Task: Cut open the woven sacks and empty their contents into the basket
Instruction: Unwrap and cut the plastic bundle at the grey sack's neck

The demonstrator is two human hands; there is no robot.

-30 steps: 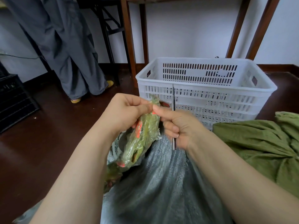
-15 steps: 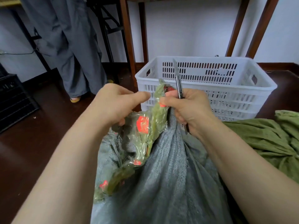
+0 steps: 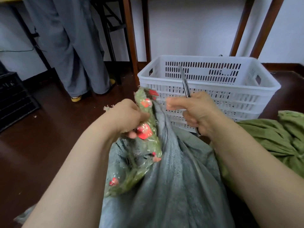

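Glossy floor point(image 3: 49, 145), L hand point(image 3: 126, 117) clutches crinkly sack point(image 3: 153, 145), R hand point(image 3: 199, 112) grips prob. steel blade point(image 3: 184, 79)

1 basket point(image 3: 233, 98), 1 printed sack point(image 3: 148, 145), 1 blade point(image 3: 183, 79), 1 crate point(image 3: 14, 99).

Floor point(image 3: 41, 145): basket point(image 3: 238, 90), grey sack point(image 3: 172, 186), green sack point(image 3: 271, 137) (probably)

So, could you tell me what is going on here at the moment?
A person is opening a green sack packed with grey fabric. The left hand grips the sack's top; the right hand holds a metal blade pointing up, clear of the sack. The fabric is not yet in the white basket behind.
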